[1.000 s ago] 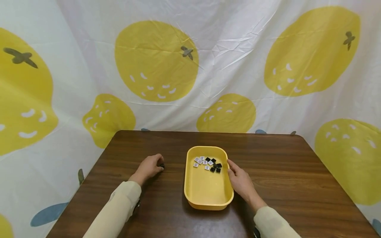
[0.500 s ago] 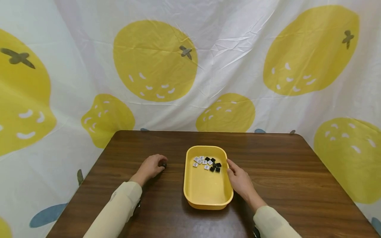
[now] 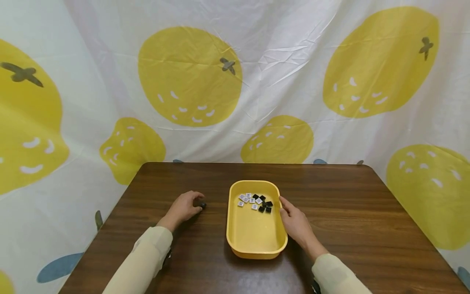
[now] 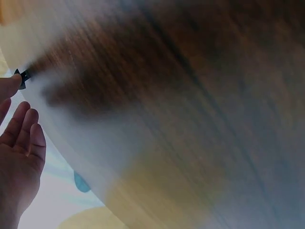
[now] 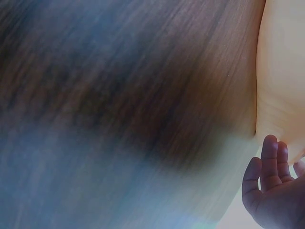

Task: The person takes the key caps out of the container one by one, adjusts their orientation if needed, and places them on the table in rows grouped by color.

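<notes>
My left hand (image 3: 183,207) is low over the brown table, left of the yellow tray. A small black tile (image 3: 203,205) lies at its thumb tip, with the index finger raised apart from it. In the left wrist view the thumb touches the black tile (image 4: 24,78) and the other fingers extend loosely. My right hand (image 3: 296,223) rests against the right wall of the yellow tray (image 3: 257,254), its fingers fairly straight in the right wrist view. Inside the tray, several white tiles (image 3: 246,200) with dark markings lie beside several black tiles (image 3: 269,204).
The dark wood-grain table (image 3: 352,204) extends on both sides of the tray. Behind it hangs a white cloth (image 3: 264,81) printed with large yellow fruit. The front part of the tray floor shows bare yellow.
The left hand and the black tile shifted slightly right, then its index finger lifted off the tile and the hand drew back slightly. The right hand and the tray stayed put.
</notes>
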Demonstrator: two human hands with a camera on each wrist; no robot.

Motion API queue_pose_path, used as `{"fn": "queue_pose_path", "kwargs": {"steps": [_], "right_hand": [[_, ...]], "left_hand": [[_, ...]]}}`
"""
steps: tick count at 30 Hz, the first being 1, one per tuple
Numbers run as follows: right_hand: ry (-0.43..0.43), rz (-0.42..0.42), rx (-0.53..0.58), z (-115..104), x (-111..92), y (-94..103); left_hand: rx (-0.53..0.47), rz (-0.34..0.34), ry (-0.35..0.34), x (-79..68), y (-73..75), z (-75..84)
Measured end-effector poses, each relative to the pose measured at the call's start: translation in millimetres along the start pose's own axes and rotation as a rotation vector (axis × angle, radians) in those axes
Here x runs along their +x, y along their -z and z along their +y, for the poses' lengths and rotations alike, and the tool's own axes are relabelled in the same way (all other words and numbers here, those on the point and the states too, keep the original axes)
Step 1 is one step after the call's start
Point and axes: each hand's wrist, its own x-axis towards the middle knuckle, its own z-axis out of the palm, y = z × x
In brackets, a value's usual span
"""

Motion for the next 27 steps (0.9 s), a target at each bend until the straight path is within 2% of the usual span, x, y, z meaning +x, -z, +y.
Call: {"fn": "queue_pose_path", "kwargs": {"steps": [9, 16, 19, 23, 27], "right_hand": [[-0.014, 0.002, -0.005, 1, 1, -0.4], [-0.009, 0.01, 0.005, 1, 1, 0.3], [-0.011, 0.003, 0.011, 1, 0, 0.1], [-0.01, -0.002, 0.017, 0, 0, -0.5], [-0.016, 0.003, 0.013, -1, 0, -0.9]], "left_hand": [[0.0, 0.005, -0.062, -2.7, -3.9, 3.7], [-0.014, 0.011, -0.034, -1.6, -4.7, 7.7], [-0.028, 0.043, -0.04, -0.2, -3.5, 12.0], [-0.091, 0.12, -0.078, 5.7, -2.3, 28.8], [-0.208, 0.172, -0.126, 15.7, -3.4, 59.2]]}}
